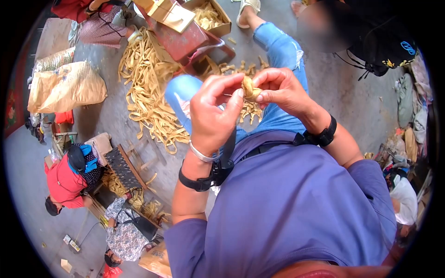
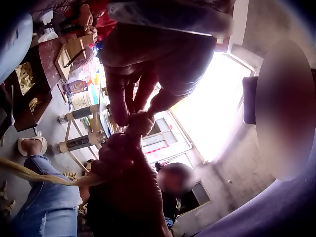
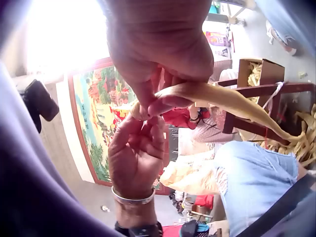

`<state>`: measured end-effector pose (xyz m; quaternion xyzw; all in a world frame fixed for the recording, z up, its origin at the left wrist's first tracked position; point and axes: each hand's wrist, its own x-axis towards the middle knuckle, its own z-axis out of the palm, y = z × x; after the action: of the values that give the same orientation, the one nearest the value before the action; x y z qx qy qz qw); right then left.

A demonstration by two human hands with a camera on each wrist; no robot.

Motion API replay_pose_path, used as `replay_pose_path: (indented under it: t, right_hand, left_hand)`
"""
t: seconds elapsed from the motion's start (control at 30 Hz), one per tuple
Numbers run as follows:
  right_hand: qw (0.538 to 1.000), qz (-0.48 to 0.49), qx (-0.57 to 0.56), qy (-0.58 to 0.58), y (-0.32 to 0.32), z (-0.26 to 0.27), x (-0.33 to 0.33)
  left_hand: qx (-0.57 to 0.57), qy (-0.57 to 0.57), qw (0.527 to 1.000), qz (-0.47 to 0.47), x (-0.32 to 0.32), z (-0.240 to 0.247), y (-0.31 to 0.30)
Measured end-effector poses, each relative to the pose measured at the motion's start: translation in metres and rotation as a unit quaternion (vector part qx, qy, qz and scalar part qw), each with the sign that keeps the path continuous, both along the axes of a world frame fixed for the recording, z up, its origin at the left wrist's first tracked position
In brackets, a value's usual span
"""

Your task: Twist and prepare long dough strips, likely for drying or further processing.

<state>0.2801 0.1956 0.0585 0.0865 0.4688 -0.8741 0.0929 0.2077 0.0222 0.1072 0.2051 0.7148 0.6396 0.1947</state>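
Note:
Both hands meet over the lap, pinching a twisted tan strip (image 1: 250,89) between fingertips and thumbs. The left hand (image 1: 214,111), with a silver bangle at its wrist, holds one side of the twist; the right hand (image 1: 289,95) grips the other. From the right hand (image 3: 163,44) a flat length of the strip (image 3: 222,98) trails away in the right wrist view. The left wrist view is dark; there the fingertips of the left hand (image 2: 158,64) touch those of the right hand (image 2: 128,182), and the strip (image 2: 39,175) extends sideways.
A heap of tan strips (image 1: 150,92) lies on the floor beside the left knee. Beyond the knees stand a red bench (image 1: 174,39) and a box of strips (image 1: 225,28). Small twisted pieces (image 1: 250,111) lie between the legs. Several people sit around, one in red (image 1: 67,180).

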Motion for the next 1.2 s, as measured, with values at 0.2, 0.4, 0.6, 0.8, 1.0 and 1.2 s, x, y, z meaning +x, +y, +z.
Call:
replay_pose_path:
  t: [0.2,0.4,0.6,0.8,1.0,1.2]
  right_hand:
    - [0.969,-0.037,0.206,0.132,-0.015,0.004,-0.004]
    - [0.979,-0.007,0.189,0.069,-0.015,0.012,-0.001]
    - [0.951,-0.006,0.291,0.107,-0.004,0.021,0.000]
    - [0.925,-0.001,0.357,0.129,0.006,0.030,-0.002]
    - [0.947,-0.031,0.298,0.115,-0.002,0.017,-0.019]
    - [0.892,0.021,0.406,0.195,0.005,0.028,-0.060]
  left_hand:
    - [0.071,-0.219,0.973,0.001,-0.005,-0.003,-0.011]
    - [0.038,-0.202,0.976,-0.072,-0.013,-0.011,-0.021]
    - [0.103,-0.237,0.964,-0.061,-0.028,0.000,-0.036]
    - [0.164,-0.253,0.953,-0.044,-0.032,-0.008,-0.056]
    - [0.129,-0.241,0.962,-0.025,-0.034,0.004,-0.043]
    - [0.044,-0.236,0.968,-0.070,-0.063,0.003,-0.021]
